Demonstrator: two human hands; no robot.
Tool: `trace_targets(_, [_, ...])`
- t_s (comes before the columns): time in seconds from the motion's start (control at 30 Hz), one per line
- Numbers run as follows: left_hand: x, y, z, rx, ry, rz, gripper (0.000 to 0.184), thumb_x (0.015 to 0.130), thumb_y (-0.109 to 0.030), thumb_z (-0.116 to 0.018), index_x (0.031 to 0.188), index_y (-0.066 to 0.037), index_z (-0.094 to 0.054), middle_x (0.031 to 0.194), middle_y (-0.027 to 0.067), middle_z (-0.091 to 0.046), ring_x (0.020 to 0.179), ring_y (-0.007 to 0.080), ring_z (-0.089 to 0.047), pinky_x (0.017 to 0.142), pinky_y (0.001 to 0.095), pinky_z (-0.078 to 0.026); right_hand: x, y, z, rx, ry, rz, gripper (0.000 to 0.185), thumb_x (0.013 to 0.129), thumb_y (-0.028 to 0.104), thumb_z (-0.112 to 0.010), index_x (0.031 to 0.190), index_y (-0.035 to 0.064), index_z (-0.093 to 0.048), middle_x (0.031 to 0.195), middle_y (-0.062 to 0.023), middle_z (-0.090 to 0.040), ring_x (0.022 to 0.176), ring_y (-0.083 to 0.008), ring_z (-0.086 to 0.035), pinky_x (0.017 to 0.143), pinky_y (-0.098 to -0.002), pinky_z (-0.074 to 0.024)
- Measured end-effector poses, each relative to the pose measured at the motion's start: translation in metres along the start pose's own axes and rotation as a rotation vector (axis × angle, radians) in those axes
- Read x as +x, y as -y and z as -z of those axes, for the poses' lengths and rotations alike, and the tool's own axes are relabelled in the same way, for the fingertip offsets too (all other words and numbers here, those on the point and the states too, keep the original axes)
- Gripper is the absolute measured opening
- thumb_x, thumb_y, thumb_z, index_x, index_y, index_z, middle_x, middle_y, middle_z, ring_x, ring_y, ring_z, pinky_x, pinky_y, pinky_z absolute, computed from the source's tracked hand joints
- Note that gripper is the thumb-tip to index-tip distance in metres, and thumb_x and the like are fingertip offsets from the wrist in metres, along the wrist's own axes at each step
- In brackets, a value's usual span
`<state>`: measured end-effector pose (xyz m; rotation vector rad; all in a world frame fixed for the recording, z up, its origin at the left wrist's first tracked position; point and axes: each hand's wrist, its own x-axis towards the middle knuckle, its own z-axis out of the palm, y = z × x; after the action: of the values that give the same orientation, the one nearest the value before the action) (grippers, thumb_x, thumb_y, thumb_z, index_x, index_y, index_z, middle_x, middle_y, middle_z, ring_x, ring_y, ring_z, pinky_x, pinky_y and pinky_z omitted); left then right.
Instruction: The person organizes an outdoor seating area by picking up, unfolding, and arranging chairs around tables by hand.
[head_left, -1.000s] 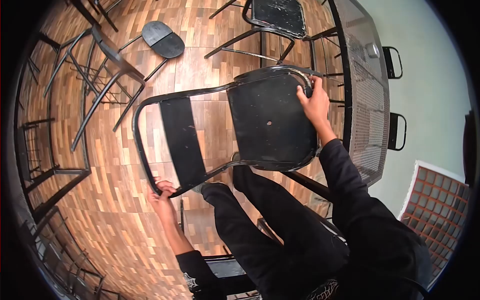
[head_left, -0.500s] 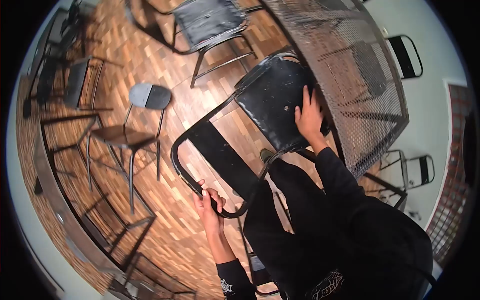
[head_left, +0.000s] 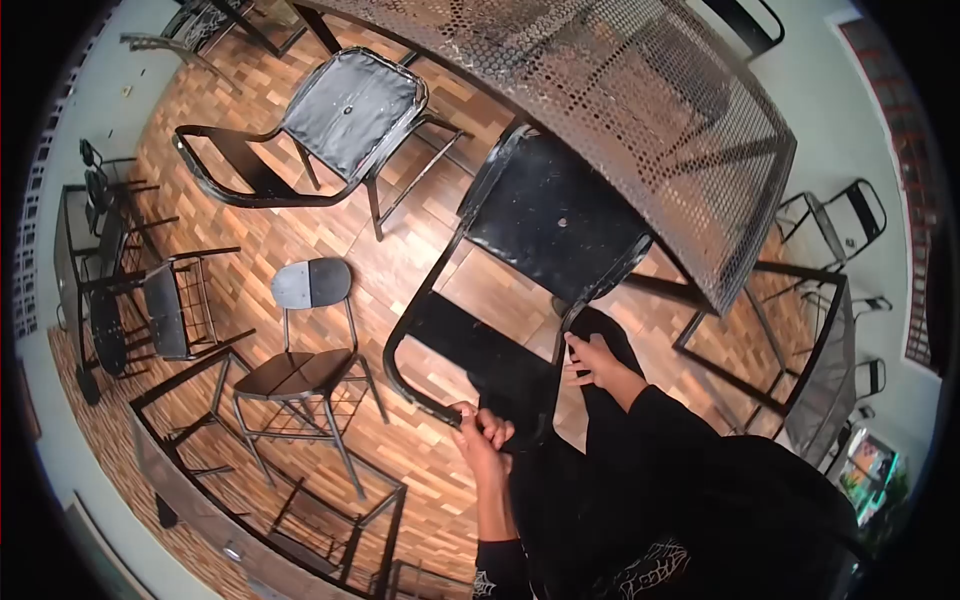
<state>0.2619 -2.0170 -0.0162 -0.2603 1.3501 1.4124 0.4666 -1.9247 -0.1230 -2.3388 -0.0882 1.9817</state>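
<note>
A black metal chair (head_left: 555, 215) with a padded seat stands in front of me, its seat partly under a mesh-topped table (head_left: 640, 110). My left hand (head_left: 485, 430) is closed around the top tube of its backrest. Beside the right-hand tube of the same backrest is my right hand (head_left: 597, 362), fingers spread and bent, the fingertips at or close to the frame. I cannot tell whether they touch it. Part of the chair's legs is hidden by the seat and my body.
Another black padded chair (head_left: 355, 110) stands further along the table. A brown wooden-seated chair (head_left: 295, 375) is to the left, near a table with a dark frame (head_left: 210, 510). More chairs (head_left: 180, 310) line the far left, and another table (head_left: 825, 375) stands at right.
My right hand has left the chair's seat and come back to the side of its backrest. The left hand keeps its hold. My view has turned, and more of the seat shows outside the table.
</note>
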Motion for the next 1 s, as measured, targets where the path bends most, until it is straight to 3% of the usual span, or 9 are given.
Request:
trace_targets(0.03, [0.001,-0.007,-0.002,-0.010,0.006,-0.013,0.022,0.102,-0.030,-0.044,0.088,-0.014,-0.037,0.053,-0.0030,-0.026,0.041,0.0074,-0.022,0.043,0.0245,-0.026,0.002,-0.014,-0.016,0.039,0.038,0.024,0.087,0.090,0.039,-0.064,0.149,0.0046,-0.010,0.114,-0.0210,-0.052,0.103,-0.0340,-0.058,0.072,-0.0503,-0.0562])
trace_targets(0.07, [0.000,-0.013,-0.004,0.002,0.008,-0.042,0.025,0.103,-0.030,-0.044,0.086,-0.013,-0.034,0.053,-0.0029,-0.026,0.041,0.0075,-0.022,0.042,0.0245,-0.025,0.009,-0.030,-0.033,0.051,-0.057,0.088,0.069,0.091,0.036,-0.064,0.142,0.0027,-0.033,0.111,-0.0194,-0.055,0.095,-0.0303,-0.061,0.073,-0.0499,-0.0549])
trace_targets(0.1, [0.003,-0.013,0.005,-0.016,0.052,-0.038,0.022,0.103,-0.026,-0.042,0.088,-0.013,-0.035,0.052,-0.0030,-0.025,0.040,0.0073,-0.021,0.041,0.0239,-0.024,0.032,-0.054,-0.044,0.063,-0.058,0.080,0.069,0.091,0.036,-0.064,0.142,0.0027,-0.033,0.111,-0.0194,-0.055,0.095,-0.0303,-0.061,0.073,-0.0499,-0.0549])
trace_targets(0.2, [-0.006,-0.026,0.002,0.055,0.058,-0.036,0.018,0.103,-0.024,-0.041,0.089,-0.013,-0.035,0.052,-0.0032,-0.024,0.040,0.0068,-0.020,0.040,0.0235,-0.022,0.045,-0.075,-0.070,0.102,-0.247,-0.014,0.025,0.092,0.027,-0.062,0.096,0.0028,-0.063,0.087,-0.0110,-0.061,0.081,-0.0236,-0.063,0.063,-0.0462,-0.0528])
trace_targets(0.37, [-0.008,-0.031,0.024,0.037,0.024,0.010,0.012,0.100,-0.019,-0.039,0.089,-0.015,-0.036,0.052,-0.0037,-0.023,0.040,0.0062,-0.019,0.039,0.0238,-0.021,0.071,-0.121,-0.093,0.457,-0.124,0.003,0.024,0.092,0.022,-0.062,0.099,-0.0017,-0.063,0.084,-0.0100,-0.063,0.078,-0.0237,-0.063,0.069,-0.0420,-0.0496])
trace_targets(0.47, [-0.008,-0.025,0.038,0.044,0.031,0.024,0.015,0.100,-0.021,-0.039,0.086,-0.016,-0.037,0.052,-0.0038,-0.024,0.040,0.0064,-0.018,0.039,0.0231,-0.020,0.050,-0.120,-0.102,0.237,-0.323,0.208,0.019,0.088,0.016,-0.062,0.089,-0.0025,-0.065,0.079,-0.0090,-0.062,0.075,-0.0214,-0.059,0.068,-0.0401,-0.0440])
trace_targets(0.83, [-0.021,-0.039,0.026,0.143,0.028,-0.009,0.022,0.097,-0.024,-0.040,0.078,-0.017,-0.034,0.048,-0.0046,-0.023,0.038,0.0063,-0.017,0.040,0.0230,-0.021,0.058,-0.144,-0.117,0.248,-0.315,0.242,0.014,0.082,0.009,-0.058,0.084,-0.0032,-0.064,0.075,-0.0090,-0.061,0.070,-0.0199,-0.057,0.064,-0.0380,-0.0439])
trace_targets(0.9, [-0.023,-0.038,0.021,0.166,-0.020,-0.001,0.021,0.098,-0.024,-0.040,0.079,-0.017,-0.034,0.048,-0.0044,-0.023,0.038,0.0067,-0.017,0.041,0.0233,-0.022,0.057,-0.142,-0.114,0.209,-0.286,0.193,0.024,0.085,0.014,-0.059,0.093,-0.0081,-0.062,0.086,-0.0217,-0.066,0.086,-0.0352,-0.066,0.071,-0.0433,-0.0467])
trace_targets(1.0, [-0.027,-0.037,0.008,0.197,-0.011,-0.005,0.020,0.098,-0.023,-0.039,0.080,-0.015,-0.034,0.049,-0.0036,-0.024,0.038,0.0072,-0.018,0.042,0.0243,-0.023,0.053,-0.138,-0.106,0.221,-0.235,0.155,0.028,0.084,0.014,-0.059,0.098,-0.0107,-0.061,0.093,-0.0249,-0.066,0.091,-0.0383,-0.065,0.075,-0.0432,-0.0480])
